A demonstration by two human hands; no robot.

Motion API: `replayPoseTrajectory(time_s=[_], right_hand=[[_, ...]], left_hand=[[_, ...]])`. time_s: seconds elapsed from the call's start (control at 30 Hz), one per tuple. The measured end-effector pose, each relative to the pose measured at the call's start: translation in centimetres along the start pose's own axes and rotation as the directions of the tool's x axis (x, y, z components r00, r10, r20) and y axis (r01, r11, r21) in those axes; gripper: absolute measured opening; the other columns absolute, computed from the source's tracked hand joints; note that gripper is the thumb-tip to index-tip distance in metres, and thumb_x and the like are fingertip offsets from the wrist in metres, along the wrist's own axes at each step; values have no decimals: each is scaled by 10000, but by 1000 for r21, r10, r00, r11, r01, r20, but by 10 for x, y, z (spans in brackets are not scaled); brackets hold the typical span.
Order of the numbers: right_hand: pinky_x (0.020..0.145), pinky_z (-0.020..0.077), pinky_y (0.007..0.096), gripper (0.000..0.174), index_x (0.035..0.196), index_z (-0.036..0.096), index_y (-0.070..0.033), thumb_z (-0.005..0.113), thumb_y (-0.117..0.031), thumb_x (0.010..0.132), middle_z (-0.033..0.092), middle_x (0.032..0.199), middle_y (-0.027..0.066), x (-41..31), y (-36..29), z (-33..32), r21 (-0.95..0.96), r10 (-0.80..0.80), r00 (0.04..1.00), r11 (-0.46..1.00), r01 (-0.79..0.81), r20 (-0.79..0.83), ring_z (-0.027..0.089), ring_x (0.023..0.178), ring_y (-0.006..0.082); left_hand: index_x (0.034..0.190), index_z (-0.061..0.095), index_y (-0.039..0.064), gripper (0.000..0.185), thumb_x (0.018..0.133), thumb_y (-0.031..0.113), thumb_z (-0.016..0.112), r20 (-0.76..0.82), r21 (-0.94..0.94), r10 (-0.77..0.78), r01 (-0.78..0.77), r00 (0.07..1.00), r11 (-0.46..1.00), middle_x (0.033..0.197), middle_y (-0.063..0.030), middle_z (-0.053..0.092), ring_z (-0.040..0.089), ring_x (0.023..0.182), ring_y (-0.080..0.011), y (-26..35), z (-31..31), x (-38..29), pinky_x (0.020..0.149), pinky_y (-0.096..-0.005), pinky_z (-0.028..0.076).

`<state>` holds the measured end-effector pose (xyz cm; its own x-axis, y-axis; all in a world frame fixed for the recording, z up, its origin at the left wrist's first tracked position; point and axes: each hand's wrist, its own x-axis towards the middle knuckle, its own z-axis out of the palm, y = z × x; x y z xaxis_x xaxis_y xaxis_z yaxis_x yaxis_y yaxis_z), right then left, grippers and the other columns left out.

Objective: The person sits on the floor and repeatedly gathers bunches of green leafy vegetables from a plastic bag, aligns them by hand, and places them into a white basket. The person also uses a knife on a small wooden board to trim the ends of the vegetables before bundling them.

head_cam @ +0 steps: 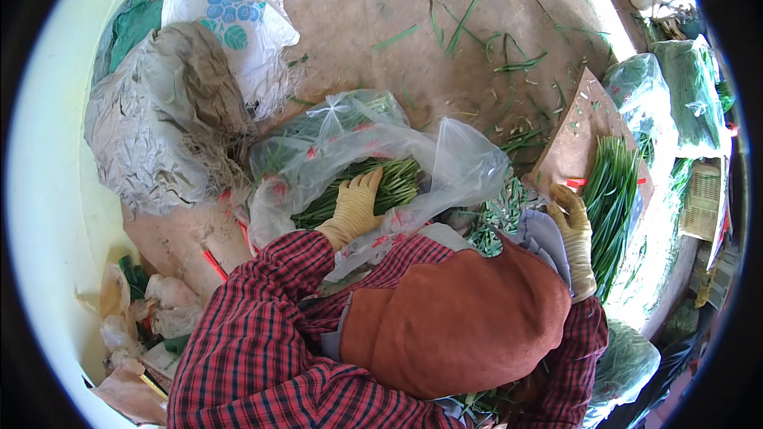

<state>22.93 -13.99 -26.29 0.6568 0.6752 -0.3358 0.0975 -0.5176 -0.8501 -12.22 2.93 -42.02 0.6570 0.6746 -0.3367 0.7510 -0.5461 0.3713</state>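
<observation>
My left hand (pixel 353 207), in a pale yellow rubber glove, lies with thumb and fingers apart on a bundle of thin green stalks (pixel 398 182), which look like garlic chives. The bundle is inside a clear plastic bag (pixel 334 152) with red print, its mouth spread around my wrist. At the right, my right hand (pixel 569 217), gloved alike, has bent fingers beside a second bundle of long green leaves (pixel 611 208). Red tape (pixel 576 182) shows just above its fingertips. Whether those fingers grip anything cannot be told. A brown cap and plaid sleeves cover the lower middle.
A crumpled grey sack (pixel 167 119) and a white woven sack (pixel 238 18) stand at the left. Loose leaves (pixel 462 24) litter the brown floor. Filled plastic bags (pixel 691 95) and a plastic crate (pixel 703 199) are at the right. Crumpled bags (pixel 173 301) lie lower left.
</observation>
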Motion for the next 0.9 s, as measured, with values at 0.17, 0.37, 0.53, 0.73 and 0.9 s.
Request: replayPoseTrajectory(time_s=[0.17,0.37,0.53,0.73,0.9], right_hand=[[864,503,256,368,1298,587,-36,646,-34,935,620,1198,37,2,-4,4,0,-19,999,1000,19,46,593,957,106],[887,489,248,328,1264,613,-32,640,-34,937,632,1164,25,-4,-12,5,1,-20,998,1000,20,68,586,970,103],[886,487,248,320,1256,619,-30,637,-29,937,643,1129,19,-6,-14,7,44,6,997,999,-10,77,585,959,102],[866,476,232,309,1254,622,-30,627,-25,946,640,1094,3,-8,-21,1,68,7,996,998,-14,94,571,937,92],[850,456,208,298,1246,636,-32,630,-30,948,640,1066,-8,-10,-21,-7,7,-44,996,999,43,80,543,905,64]], left_hand=[[1515,230,7,981,711,226,749,119,156,-176,156,977,975,1453,-160,431,466,1309,-322,16,7,22,1029,-472,420],[1529,195,15,1004,710,188,750,78,184,-132,116,988,976,1485,-136,393,435,1342,-310,11,23,10,1018,-497,424],[1546,169,50,1118,653,219,819,-62,295,-131,143,990,945,1483,-112,384,416,1353,-300,3,46,16,1011,-535,414],[1534,222,63,1098,631,218,827,-45,89,-191,194,981,977,1412,-125,454,507,1236,-318,3,39,23,944,-490,456],[1533,246,90,1073,621,195,801,14,-179,-144,144,990,973,1283,-211,535,568,1134,-376,-16,12,20,933,-455,486]])
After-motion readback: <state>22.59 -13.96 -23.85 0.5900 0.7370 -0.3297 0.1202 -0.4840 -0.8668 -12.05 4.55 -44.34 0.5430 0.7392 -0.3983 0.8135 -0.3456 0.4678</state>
